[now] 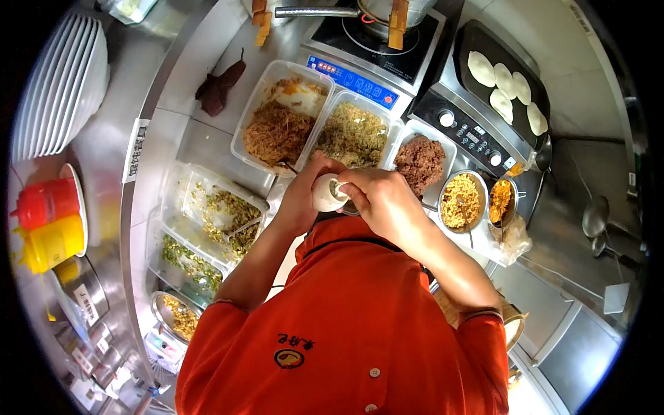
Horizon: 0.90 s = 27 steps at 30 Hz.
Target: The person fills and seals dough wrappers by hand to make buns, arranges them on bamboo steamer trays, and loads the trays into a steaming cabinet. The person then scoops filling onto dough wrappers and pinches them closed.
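Close in front of the orange shirt, a white stuffed bun of dough point(323, 197) is held between both hands. My left hand point(304, 190) is closed around its left side and cradles it. With fingers bent in a pinch, my right hand point(382, 199) grips the dough's edge at a small opening, where some filling shows. Just beyond the hands stand tubs of filling: shredded brown filling point(280, 131), chopped green filling point(353, 135) and dark reddish-brown filling point(420, 164).
Pale dumplings point(503, 81) lie on a griddle point(477, 41) at right. A pan sits on an induction cooker point(415, 59). Two bowls of chopped yellow filling point(462, 200) and orange filling point(501, 196) stand right; green-filling tubs point(232, 214), stacked plates point(66, 83) and squeeze bottles point(48, 204) left.
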Tool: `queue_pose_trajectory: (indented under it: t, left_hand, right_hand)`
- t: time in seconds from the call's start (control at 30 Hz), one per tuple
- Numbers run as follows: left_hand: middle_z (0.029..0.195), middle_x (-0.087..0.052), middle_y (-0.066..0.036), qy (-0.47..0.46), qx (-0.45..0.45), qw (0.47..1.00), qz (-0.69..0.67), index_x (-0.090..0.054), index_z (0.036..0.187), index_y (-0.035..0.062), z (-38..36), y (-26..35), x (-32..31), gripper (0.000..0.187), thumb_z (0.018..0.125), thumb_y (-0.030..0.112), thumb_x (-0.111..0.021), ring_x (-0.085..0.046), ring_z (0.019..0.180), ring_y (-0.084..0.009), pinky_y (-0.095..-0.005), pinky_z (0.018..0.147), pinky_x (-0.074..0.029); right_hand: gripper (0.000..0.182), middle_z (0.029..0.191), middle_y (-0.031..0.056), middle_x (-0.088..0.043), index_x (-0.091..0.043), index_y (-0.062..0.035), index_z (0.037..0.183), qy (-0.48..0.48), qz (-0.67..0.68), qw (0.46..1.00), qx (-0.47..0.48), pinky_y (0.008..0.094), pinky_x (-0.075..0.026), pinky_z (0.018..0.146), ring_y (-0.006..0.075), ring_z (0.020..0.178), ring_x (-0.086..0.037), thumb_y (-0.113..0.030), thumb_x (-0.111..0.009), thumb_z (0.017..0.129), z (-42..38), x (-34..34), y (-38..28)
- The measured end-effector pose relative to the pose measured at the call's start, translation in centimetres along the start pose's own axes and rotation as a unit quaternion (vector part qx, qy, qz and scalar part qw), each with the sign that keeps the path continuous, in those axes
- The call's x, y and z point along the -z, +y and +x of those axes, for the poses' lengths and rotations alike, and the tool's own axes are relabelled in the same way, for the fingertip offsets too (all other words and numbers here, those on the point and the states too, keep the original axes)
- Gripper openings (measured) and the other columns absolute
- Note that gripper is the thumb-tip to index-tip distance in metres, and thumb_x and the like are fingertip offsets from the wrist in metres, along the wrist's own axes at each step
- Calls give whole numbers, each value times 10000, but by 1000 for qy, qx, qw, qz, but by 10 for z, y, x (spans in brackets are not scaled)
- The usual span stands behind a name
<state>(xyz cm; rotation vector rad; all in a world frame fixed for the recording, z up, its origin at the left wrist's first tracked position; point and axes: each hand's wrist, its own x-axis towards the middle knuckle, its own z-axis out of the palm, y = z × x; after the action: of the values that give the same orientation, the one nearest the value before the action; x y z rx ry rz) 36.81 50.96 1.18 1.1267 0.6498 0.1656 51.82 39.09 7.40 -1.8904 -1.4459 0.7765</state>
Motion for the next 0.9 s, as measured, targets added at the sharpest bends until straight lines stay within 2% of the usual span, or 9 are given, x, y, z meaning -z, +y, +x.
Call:
queue_pose_trajectory:
  t: [0.03, 0.23, 0.33, 0.43, 0.53, 0.63, 0.7, 0.8, 0.9]
  left_hand:
    - [989, -667, -55, 3, -36, 997, 73, -634, 1110, 46, 0, 2, 1, 485, 1138, 442, -355, -650, 899, -141, -296, 855, -519]
    - [994, -672, -80, 44, 79, 978, -186, -642, 1120, 35, 4, -4, -6, 510, 1145, 426, -316, -669, 965, -163, -310, 746, -576]
    - [975, -675, -93, 54, -89, 995, 8, -636, 1090, 39, -4, 14, -10, 541, 1132, 472, -315, -681, 910, -166, -311, 671, -587]
    - [979, -657, -71, -13, 94, 994, -50, -609, 1088, 37, -9, 22, -4, 536, 1150, 452, -274, -657, 927, -159, -331, 836, -531]
    - [1005, -663, -87, 31, 5, 992, -119, -608, 1092, 29, -6, 10, -10, 561, 1139, 485, -285, -679, 903, -179, -344, 766, -549]
    - [1055, -672, -109, 17, -112, 987, 118, -607, 1090, 30, -13, 23, -6, 540, 1134, 477, -307, -690, 919, -185, -339, 692, -559]
    - [988, -696, -112, -7, 135, 990, -49, -626, 1081, 28, -16, 38, -5, 516, 1126, 466, -356, -700, 822, -180, -316, 634, -553]
    - [851, -689, -84, 125, -23, 985, -115, -632, 1071, 20, -14, 30, -33, 437, 1099, 424, -471, -690, 698, -163, -289, 553, -553]
    - [751, -675, -64, 8, 60, 998, -9, -648, 1015, 18, -13, 31, -10, 515, 1121, 446, -381, -647, 557, -176, -295, 577, -553]
  right_hand:
    - [186, 1017, 226, -727, -690, 17, 1112, 23, -32, 999, 13, 439, -601, 745, 399, 851, -728, -9, -685, 929, -2, 1, -3]
    - [133, 985, 214, -732, -701, 15, 1054, 16, 21, 1000, -12, 429, -597, 723, 396, 832, -729, -26, -702, 927, 0, 2, -9]
    - [150, 981, 205, -735, -690, 7, 1072, 32, 21, 999, 33, 432, -593, 719, 384, 833, -735, -16, -707, 924, 4, 8, -10]
    - [93, 935, 198, -739, -697, 32, 1016, 57, 40, 998, 13, 414, -597, 729, 366, 852, -746, -21, -697, 939, -5, 8, -21]
    - [130, 985, 189, -748, -692, 18, 1060, 26, 84, 996, -15, 399, -604, 754, 350, 888, -755, -16, -704, 935, 2, 12, -12]
    - [146, 958, 188, -756, -700, 30, 1074, 57, 72, 996, 10, 386, -608, 756, 350, 876, -760, -16, -704, 935, -2, 14, -18]
    - [120, 929, 188, -755, -708, 43, 1038, 99, 71, 993, -2, 377, -600, 744, 351, 852, -759, -6, -704, 929, -7, 10, -28]
    - [121, 963, 181, -756, -706, 34, 1037, 62, 99, 993, 4, 386, -597, 745, 344, 841, -757, 2, -711, 920, 0, 10, -5]
    - [96, 934, 193, -748, -697, 26, 1019, 77, 67, 994, 25, 399, -603, 726, 341, 813, -754, -5, -699, 928, -5, 12, -13]
